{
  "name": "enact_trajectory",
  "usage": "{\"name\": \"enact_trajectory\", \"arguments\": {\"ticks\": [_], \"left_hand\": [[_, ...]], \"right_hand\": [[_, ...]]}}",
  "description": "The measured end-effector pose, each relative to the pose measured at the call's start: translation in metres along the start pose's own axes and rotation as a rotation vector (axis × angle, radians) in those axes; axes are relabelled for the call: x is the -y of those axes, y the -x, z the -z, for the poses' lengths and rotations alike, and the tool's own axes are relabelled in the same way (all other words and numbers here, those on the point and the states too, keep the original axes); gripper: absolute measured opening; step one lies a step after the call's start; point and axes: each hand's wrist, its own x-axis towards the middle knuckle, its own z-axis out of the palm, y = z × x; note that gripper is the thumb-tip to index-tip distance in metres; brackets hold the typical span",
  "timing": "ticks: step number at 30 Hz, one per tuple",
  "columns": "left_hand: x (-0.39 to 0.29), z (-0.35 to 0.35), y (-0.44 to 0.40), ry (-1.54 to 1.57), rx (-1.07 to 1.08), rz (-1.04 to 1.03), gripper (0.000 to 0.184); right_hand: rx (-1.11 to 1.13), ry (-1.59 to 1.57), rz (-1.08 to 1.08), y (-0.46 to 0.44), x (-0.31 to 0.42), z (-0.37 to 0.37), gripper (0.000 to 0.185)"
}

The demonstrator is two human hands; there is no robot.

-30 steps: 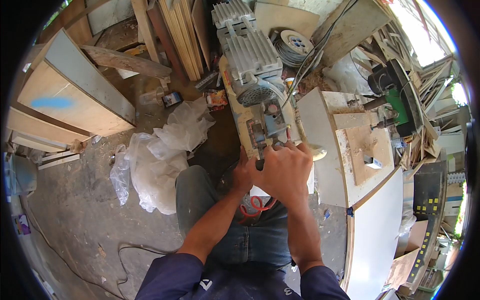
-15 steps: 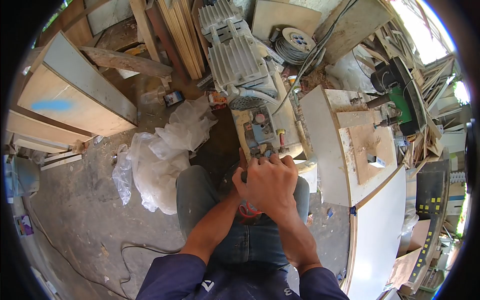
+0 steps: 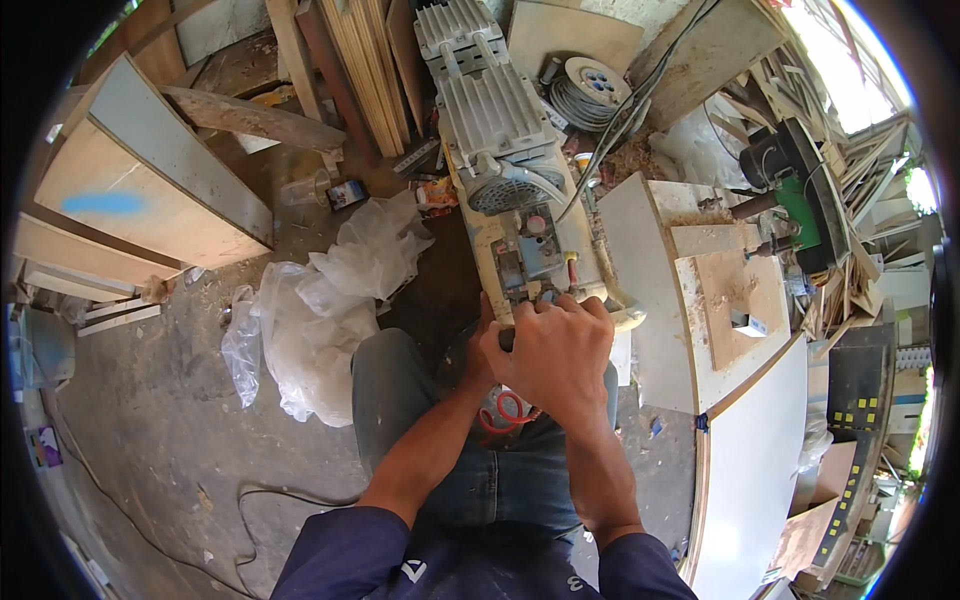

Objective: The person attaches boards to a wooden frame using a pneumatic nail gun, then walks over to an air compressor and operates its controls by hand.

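Observation:
An air compressor [image 3: 495,110] with ribbed grey cylinders and a dusty cream body stands in front of my knees. My right hand [image 3: 560,355] is closed over its near end, knuckles up, just below the grey control box [image 3: 540,252] and a valve with a red handle [image 3: 572,270]. Lower and to the left, my left hand [image 3: 482,350] holds the same end, one finger showing along the side; the rest is hidden behind my right hand. A red coiled hose [image 3: 508,412] hangs beneath my hands, between my thighs.
Crumpled clear plastic sheeting [image 3: 320,320] lies on the floor to the left. At right stands a white board box [image 3: 640,270] with a green and black power tool [image 3: 800,205] on it. A cable reel [image 3: 595,85] sits behind the compressor. A black cord [image 3: 245,530] crosses the floor.
The compressor has swung to the right, its far end shifting most. My right hand has moved slightly right with it, and more of the red coiled hose shows.

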Motion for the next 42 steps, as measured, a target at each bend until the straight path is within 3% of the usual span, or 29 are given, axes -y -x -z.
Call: {"name": "enact_trajectory", "arguments": {"ticks": [19, 25, 31, 34, 42], "left_hand": [[-0.004, -0.003, 0.002, -0.062, -0.004, -0.01, 0.077], [-0.017, 0.0, -0.003, -0.558, -0.125, -0.08, 0.08], [-0.013, -0.006, -0.016, -0.724, -0.078, 0.057, 0.086], [-0.021, -0.008, -0.02, -0.644, -0.127, -0.08, 0.09], [-0.029, -0.016, -0.022, -0.575, -0.137, -0.033, 0.09]], "right_hand": [[-0.007, -0.001, 0.015, 0.01, -0.003, -0.017, 0.031], [-0.002, -0.021, -0.014, -0.002, -0.024, -0.005, 0.031], [-0.042, 0.001, -0.031, -0.012, -0.046, 0.002, 0.034], [-0.054, 0.007, -0.046, -0.015, -0.055, 0.004, 0.034], [-0.021, 0.031, -0.103, -0.019, -0.065, 0.006, 0.03]]}}
